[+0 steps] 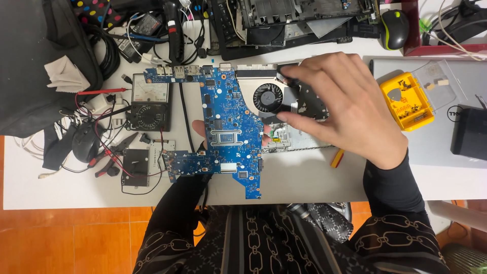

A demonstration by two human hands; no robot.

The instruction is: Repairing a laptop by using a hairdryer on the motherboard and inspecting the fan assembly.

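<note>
A blue laptop motherboard (225, 127) is held flat above the white table, with a round black cooling fan (267, 97) and copper heat pipe at its upper right. My left hand (199, 131) is under the board, only fingertips showing at its left and right edges. My right hand (339, 104) reaches over from the right, fingers spread, tips touching the black heatsink plate (309, 101) beside the fan.
An analog multimeter (149, 100) with red and black leads lies left of the board. A yellow parts box (408, 101) with screws sits on a silver laptop (446, 132) at right. A mouse (394, 28), cables and an opened laptop chassis (284, 20) lie at the back. Pliers (114, 155) at left.
</note>
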